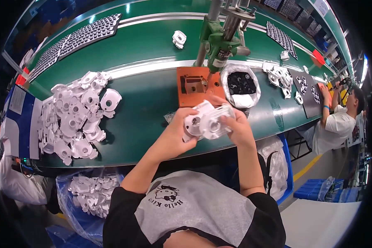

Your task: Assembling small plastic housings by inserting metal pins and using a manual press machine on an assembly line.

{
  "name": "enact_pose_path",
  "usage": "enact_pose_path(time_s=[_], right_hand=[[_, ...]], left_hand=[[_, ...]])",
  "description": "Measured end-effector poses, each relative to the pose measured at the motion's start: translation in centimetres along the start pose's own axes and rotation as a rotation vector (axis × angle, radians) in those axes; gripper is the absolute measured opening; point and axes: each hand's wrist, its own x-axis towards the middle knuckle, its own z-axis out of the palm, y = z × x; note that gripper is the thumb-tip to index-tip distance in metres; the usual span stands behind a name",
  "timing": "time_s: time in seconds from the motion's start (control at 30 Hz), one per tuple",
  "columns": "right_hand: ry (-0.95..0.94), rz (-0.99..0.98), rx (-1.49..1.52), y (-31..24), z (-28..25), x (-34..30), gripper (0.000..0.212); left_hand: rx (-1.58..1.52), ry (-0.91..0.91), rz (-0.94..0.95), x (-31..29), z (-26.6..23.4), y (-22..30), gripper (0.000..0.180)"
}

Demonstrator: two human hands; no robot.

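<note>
Between my two hands, over the near edge of the green workbench, are white molded plastic parts with round openings. My left hand [180, 131] is closed around one white plastic part [191, 123] at its left side. My right hand [238, 125] grips another white plastic part [213, 124] that overlaps the first; whether the two are joined I cannot tell. Just beyond my hands lies an orange fixture block [186, 97] with a metal nest in its middle. Above it stands a green press [219, 51], its narrow tip coming down at the fixture's right side.
A heap of white parts [72, 109] covers the bench's left. A bag of small black pieces [241, 83] stands right of the fixture. Dark trays [89, 31] rest at the back. Blue bins [288, 165] are below the bench. A co-worker [339, 118] sits at far right.
</note>
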Motion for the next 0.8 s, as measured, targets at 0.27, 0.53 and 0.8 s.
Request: enact_pose_path(time_s=[0.27,0.53,0.8], right_hand=[[0.08,0.044,-0.163,2.4,-0.2,0.5,0.029],[0.186,-0.084,-0.006,2.4,0.6,0.6,0.034],[0.286,-0.19,0.051,5.5,0.7,0.9,0.032]], left_hand=[[-0.153,-0.181,-0.144,-0.1,-0.3,-0.2,0.068],[-0.765,0.039,-0.013,0.2,-0.1,-0.3,0.061],[-0.359,0.263,-0.128,-0.8,3.9,-3.6,0.046]])
